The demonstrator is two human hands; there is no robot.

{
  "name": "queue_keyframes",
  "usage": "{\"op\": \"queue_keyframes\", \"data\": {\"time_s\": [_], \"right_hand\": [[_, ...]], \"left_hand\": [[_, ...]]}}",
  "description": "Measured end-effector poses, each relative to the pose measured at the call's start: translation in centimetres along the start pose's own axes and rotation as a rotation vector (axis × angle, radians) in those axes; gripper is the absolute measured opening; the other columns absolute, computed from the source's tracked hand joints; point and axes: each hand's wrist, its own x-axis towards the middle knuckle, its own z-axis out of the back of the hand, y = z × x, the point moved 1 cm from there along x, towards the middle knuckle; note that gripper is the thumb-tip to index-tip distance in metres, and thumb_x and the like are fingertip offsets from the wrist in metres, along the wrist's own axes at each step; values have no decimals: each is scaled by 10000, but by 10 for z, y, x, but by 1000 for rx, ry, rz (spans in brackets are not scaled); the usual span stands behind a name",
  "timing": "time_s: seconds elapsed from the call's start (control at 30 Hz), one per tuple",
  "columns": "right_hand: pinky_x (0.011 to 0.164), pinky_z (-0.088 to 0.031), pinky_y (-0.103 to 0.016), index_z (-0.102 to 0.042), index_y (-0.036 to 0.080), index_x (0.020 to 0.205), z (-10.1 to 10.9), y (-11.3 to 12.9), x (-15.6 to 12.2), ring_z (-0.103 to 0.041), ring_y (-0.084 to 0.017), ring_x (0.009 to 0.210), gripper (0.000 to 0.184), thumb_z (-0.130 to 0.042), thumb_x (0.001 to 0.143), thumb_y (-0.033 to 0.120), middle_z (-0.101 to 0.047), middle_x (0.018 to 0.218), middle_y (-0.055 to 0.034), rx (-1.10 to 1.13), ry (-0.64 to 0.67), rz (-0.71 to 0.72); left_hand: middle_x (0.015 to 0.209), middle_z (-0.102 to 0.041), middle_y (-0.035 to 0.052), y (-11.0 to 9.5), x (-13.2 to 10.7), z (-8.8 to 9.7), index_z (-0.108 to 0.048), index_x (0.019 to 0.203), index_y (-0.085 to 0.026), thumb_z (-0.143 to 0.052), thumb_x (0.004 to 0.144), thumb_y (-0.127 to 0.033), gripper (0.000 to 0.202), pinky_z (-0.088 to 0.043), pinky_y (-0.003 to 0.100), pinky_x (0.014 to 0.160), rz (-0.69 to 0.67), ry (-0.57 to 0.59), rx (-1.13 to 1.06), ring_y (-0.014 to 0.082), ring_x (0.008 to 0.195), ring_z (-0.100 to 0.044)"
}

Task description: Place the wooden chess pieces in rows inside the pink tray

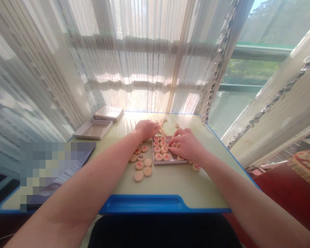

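A shallow box holds round wooden xiangqi pieces, with red-marked ones in two columns on its left side. My right hand is over the box's right half, thumb and fingers closed around the edge of a xiangqi piece that is mostly covered. Beyond the box's far left corner, my left hand is curled beside several loose pieces. What its fingers hold, if anything, is hidden. More loose pieces, some face down, lie left of the box, partly behind my left forearm. One red-marked piece lies by the right forearm.
The pale table has a blue rim and a molded blue trough at its near edge. An open box lid and a flat package lie far left. A dark folder-like object is nearer left. Sheer curtains hang behind.
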Motion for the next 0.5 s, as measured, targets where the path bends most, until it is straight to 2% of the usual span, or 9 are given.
{"op": "queue_keyframes", "data": {"time_s": [0.2, 0.5], "right_hand": [[878, -411, -434, -774, 295, 812, -3, 0, 3, -472, -263, 952, 156, -629, 755, 306, -599, 963, -69, 12, -9, -40], [850, -432, -412, -782, 296, 809, -11, -4, 6, -490, -240, 886, 167, -639, 742, 348, -617, 897, -61, 42, -89, -44]], "left_hand": [[773, -690, 131, 0, 1, 1, -724, 818, -138, -292, 923, -427, 530, -412, 322, 627, 1, 10, 4, 255, 748, -646], [809, -693, 141, -1, 0, 3, -729, 872, -130, -287, 928, -428, 535, -418, 319, 639, -8, 37, 21, 258, 774, -649]]}}
